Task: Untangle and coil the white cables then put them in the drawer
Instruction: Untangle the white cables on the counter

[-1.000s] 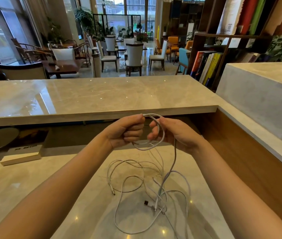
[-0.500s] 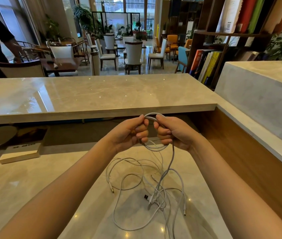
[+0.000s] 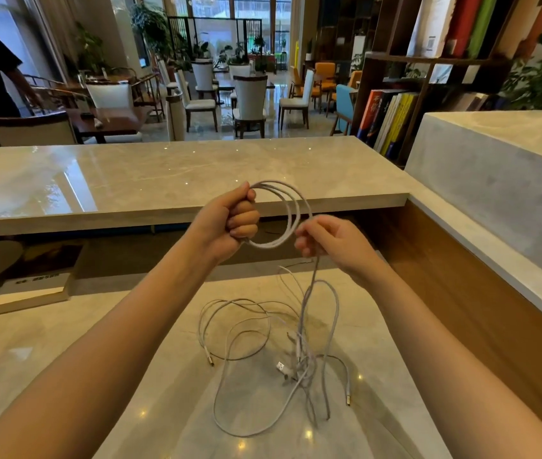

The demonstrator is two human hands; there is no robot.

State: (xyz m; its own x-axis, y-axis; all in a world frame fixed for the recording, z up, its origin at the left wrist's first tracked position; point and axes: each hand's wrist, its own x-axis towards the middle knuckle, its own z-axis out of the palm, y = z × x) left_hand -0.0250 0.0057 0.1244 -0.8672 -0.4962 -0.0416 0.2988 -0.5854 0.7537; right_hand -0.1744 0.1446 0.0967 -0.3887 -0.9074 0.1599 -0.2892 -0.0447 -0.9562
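**A:** ok, where are the white cables (image 3: 299,356) at?

**B:** mostly sprawled on the near surface (image 3: 64,352), which is glossy beige stone, kinda marble-looking. They're thin round cord in a loose messy knot, with big lazy loops on the left and a tighter snarl toward the right. A flat white USB plug (image 3: 281,366) sits in the snarl, and a couple of ends have little metal tips (image 3: 210,361).

**A:** and the hands?

**B:** both are up above the mess. The left hand (image 3: 229,223) is a fist, grip clamped round the left side of a small coil (image 3: 292,210). That's a few neat round turns sticking out the top of the fist. The right hand (image 3: 332,241) is just right of it, grip pinched together on a single strand by the coil's right edge. From there the strand drops straight down into the knot.

**A:** anything else around?

**B:** a raised ledge (image 3: 163,173) of the same polished stone runs across just behind the hands, with wood panelling (image 3: 461,293) on the right. A thick pale book (image 3: 31,293) lies flat at the left, under the ledge. There's a bookshelf (image 3: 392,117) with bright spines far right, and dining chairs (image 3: 249,97) beyond.
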